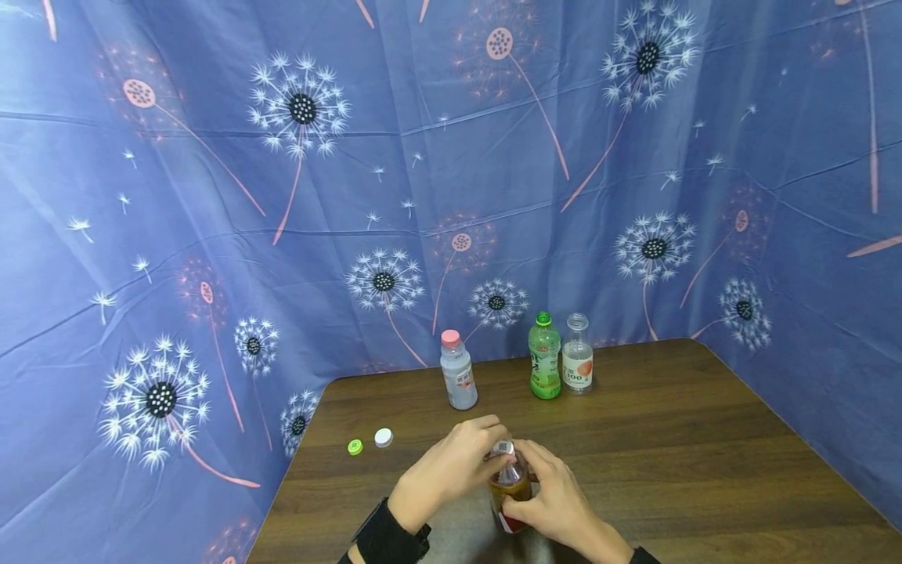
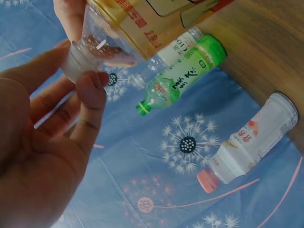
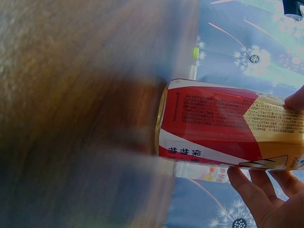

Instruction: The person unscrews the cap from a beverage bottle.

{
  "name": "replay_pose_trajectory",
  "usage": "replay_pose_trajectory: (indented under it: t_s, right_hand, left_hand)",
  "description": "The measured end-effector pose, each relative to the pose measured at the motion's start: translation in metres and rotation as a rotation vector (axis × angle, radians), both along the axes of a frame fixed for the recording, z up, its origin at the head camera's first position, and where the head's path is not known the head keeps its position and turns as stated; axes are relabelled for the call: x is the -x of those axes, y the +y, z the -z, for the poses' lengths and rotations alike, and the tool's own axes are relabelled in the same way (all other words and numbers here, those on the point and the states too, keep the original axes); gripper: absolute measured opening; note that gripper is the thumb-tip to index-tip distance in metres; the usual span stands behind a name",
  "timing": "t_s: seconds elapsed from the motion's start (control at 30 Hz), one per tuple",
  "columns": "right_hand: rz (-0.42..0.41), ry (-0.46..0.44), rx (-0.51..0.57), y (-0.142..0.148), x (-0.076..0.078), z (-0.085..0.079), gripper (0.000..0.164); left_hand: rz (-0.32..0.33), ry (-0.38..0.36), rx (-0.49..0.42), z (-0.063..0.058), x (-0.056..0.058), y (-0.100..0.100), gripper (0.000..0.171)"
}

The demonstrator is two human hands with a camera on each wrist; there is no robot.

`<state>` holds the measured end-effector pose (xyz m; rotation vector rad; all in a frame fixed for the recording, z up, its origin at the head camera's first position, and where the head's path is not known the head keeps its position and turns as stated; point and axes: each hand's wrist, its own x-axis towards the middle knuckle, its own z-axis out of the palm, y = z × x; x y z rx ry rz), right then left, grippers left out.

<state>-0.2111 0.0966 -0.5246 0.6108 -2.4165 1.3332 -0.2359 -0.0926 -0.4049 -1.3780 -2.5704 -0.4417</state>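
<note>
Red and gold are shown on the label of the held bottle (image 3: 213, 123), which is kept nearly upright over the near part of the table (image 1: 669, 439); whether its base touches the wood cannot be told. Its body is gripped by the right hand (image 1: 557, 500), and its whitish cap (image 2: 77, 67), at the neck, is pinched between thumb and fingers of the left hand (image 1: 454, 464). Near the table's left edge, a green cap (image 1: 355, 447) and a white cap (image 1: 384, 437) are laid. Near the far edge, a pink-capped bottle (image 1: 460, 377), a green bottle (image 1: 545, 362) and an uncapped clear bottle (image 1: 578, 366) are placed. The step in hand is judged to be the twisting of the cap, probably for unscrewing. For the next move, a steady body and a straight lift would be needed, without strong squeezing.
</note>
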Motion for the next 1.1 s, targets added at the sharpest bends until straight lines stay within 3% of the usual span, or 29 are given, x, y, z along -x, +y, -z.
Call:
replay_pose_trajectory:
  t_s: [0.37, 0.73, 0.93, 1.1]
  right_hand:
    - [-0.002, 0.008, 0.002, 0.001, 0.000, -0.001, 0.081]
    - [-0.020, -0.020, 0.024, 0.002, 0.001, -0.001, 0.078]
    - [-0.025, -0.013, 0.022, 0.003, 0.001, -0.001, 0.081]
    - [-0.018, -0.017, 0.018, 0.003, 0.002, -0.001, 0.083]
  left_hand:
    - [0.107, -0.105, 0.046, -0.008, 0.009, -0.006, 0.028]
    - [0.138, -0.057, 0.130, -0.014, 0.011, -0.006, 0.031]
    - [0.080, 0.023, 0.092, -0.009, 0.007, -0.001, 0.024]
    - [-0.065, 0.159, 0.051, -0.001, 0.002, 0.004, 0.025]
